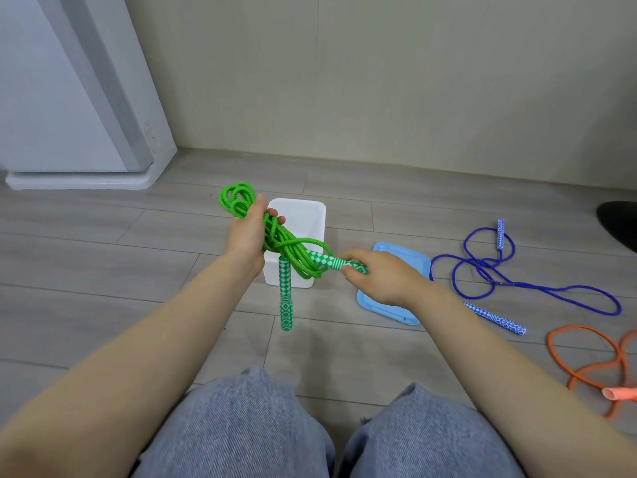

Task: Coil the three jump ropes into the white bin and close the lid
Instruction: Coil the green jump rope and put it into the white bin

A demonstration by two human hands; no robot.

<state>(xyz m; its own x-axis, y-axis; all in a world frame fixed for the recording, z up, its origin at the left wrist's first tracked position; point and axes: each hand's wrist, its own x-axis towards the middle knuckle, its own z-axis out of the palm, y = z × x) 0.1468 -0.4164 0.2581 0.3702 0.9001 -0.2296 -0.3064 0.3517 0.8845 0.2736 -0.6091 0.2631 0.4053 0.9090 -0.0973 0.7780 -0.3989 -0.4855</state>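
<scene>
My left hand [249, 232] grips a bundle of looped green jump rope [296, 251] in the air, just in front of the open white bin [303, 215] on the floor. One green-and-white handle [286, 298] dangles straight down from the bundle. My right hand [382, 276] pinches the other green handle [332, 262], which points toward the loops. The light blue lid [406, 258] lies flat on the floor right of the bin, partly under my right hand. The blue jump rope [489, 267] sprawls loose further right. An orange jump rope [593, 360] lies at the right edge.
I sit on a grey plank floor [103, 270] with my knees in blue jeans [262, 426] at the bottom. A beige wall [379, 81] runs behind the bin. A white appliance [79, 98] stands at the back left. A dark object [620, 222] shows at the right edge.
</scene>
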